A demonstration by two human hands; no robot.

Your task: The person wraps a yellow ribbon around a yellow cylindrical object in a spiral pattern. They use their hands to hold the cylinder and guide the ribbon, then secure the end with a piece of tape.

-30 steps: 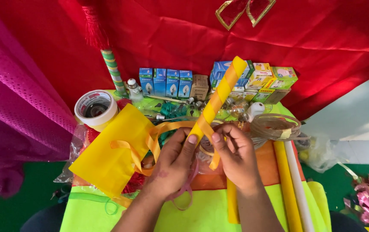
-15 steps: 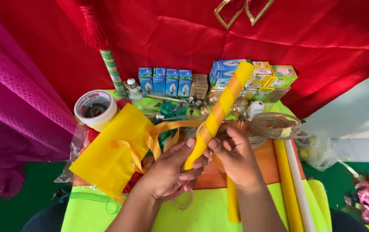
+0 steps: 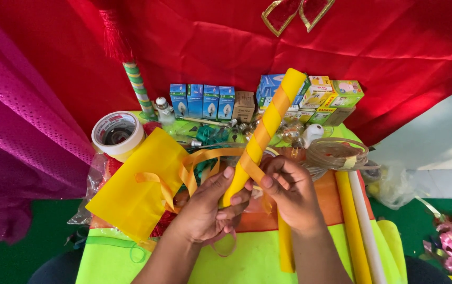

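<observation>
Yellow tube [image 3: 265,126] above cluttered green table [image 3: 247,263], red drape [image 3: 210,42] behind.

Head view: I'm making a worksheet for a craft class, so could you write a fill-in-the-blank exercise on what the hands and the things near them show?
1. The left hand grips the lower end of a yellow ____ that tilts up to the right.
2. The right hand pinches an orange ____ wound in a spiral round the tube.
3. The tape roll lies to the ____ of the yellow sheet.
4. The cloth hanging behind the boxes is ____.

Missing words: tube; ribbon; left; red
</observation>
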